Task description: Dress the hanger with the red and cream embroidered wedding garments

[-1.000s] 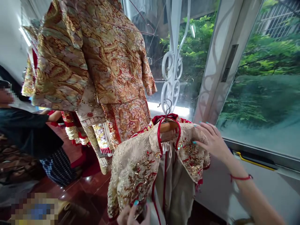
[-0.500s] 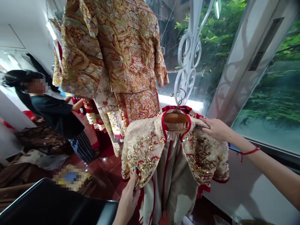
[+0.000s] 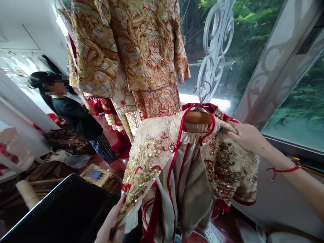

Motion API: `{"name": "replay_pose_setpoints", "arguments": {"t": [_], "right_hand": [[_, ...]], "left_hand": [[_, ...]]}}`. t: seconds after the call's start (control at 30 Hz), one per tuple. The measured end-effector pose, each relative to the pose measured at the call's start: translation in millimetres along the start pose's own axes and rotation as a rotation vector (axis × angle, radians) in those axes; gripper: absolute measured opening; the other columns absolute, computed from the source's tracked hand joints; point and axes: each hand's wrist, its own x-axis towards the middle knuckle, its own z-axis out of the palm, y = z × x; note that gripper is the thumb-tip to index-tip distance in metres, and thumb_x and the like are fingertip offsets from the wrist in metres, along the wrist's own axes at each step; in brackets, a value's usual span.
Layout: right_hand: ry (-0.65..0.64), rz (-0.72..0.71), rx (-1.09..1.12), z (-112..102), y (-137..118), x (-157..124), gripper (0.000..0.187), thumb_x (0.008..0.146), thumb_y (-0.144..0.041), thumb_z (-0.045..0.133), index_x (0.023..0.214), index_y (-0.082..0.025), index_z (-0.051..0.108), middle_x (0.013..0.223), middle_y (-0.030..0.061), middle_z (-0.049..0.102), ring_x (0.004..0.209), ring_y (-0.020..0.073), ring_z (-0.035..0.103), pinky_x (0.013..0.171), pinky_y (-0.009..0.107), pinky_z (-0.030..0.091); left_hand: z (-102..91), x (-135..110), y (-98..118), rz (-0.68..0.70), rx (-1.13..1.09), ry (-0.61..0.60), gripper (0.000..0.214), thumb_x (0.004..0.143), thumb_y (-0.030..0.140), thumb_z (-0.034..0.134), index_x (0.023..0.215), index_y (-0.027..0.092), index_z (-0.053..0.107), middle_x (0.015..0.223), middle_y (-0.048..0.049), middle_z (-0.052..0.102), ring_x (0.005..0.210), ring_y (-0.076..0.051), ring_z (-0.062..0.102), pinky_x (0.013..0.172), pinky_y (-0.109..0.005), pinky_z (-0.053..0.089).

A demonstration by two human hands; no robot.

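Observation:
A cream jacket (image 3: 162, 152) with gold sequins and red trim hangs open on a wooden hanger (image 3: 198, 117). The hanger's hook sits on a white scrolled iron grille (image 3: 215, 44). My right hand (image 3: 246, 135) grips the jacket's right shoulder beside the hanger, fingers closed on the cloth. My left hand (image 3: 111, 224) pinches the lower edge of the jacket's left front panel and holds it out to the left.
A gold and red brocade jacket and skirt (image 3: 141, 50) hang above left. A person in a dark top (image 3: 76, 118) stands at the left among heaped fabrics. A black flat surface (image 3: 63, 209) lies at bottom left. A window (image 3: 298, 101) fills the right, and a power strip (image 3: 211, 234) lies on the floor.
My left hand has pulled the jacket's left panel further down and left, spreading the front open. My right hand stays on the right shoulder. The view has tilted up and left.

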Motion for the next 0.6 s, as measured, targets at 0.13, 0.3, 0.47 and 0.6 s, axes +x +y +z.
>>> {"name": "replay_pose_setpoints", "arguments": {"t": [0.13,0.3,0.47,0.6], "right_hand": [[0.036,-0.031,0.084,-4,-1,-3,0.054,0.095,-0.059,0.034,0.121,-0.02,0.061,0.096,0.0149,0.07,0.086,0.0344,0.067,0.067,0.049,0.05],[0.565,0.067,0.157,-4,-69,-50,0.047,0.093,-0.041,0.052,0.138,-0.031,0.046,0.122,0.0125,0.061,0.12,0.0409,0.053,0.096,0.066,0.044],[0.282,-0.864,0.273,43,-209,-83,0.026,0.096,-0.016,0.047,0.108,-0.031,0.064,0.104,-0.0036,0.072,0.116,0.0172,0.06,0.1,0.038,0.052],[0.08,-1.125,0.323,109,-289,-54,0.027,0.096,-0.011,0.051,0.117,-0.022,0.064,0.132,0.0014,0.064,0.13,0.0151,0.052,0.11,0.032,0.044]], "left_hand": [[12.8,-14,4,-0.034,-0.027,0.105,0.036,0.079,0.033,0.059,0.111,0.023,0.071,0.115,-0.0042,0.072,0.109,-0.028,0.065,0.1,-0.042,0.051],[44.7,9,4,-0.039,0.011,0.221,0.037,0.083,0.033,0.047,0.104,0.018,0.073,0.101,-0.0059,0.071,0.09,-0.023,0.066,0.077,-0.033,0.055],[65.1,12,14,-0.099,-0.087,0.242,0.037,0.081,0.027,0.045,0.106,0.016,0.071,0.099,-0.006,0.073,0.088,-0.023,0.068,0.074,-0.03,0.054],[73.5,12,24,-0.104,-0.141,0.271,0.039,0.083,0.03,0.046,0.108,0.016,0.071,0.1,-0.0062,0.075,0.082,-0.021,0.068,0.067,-0.027,0.053]]}}
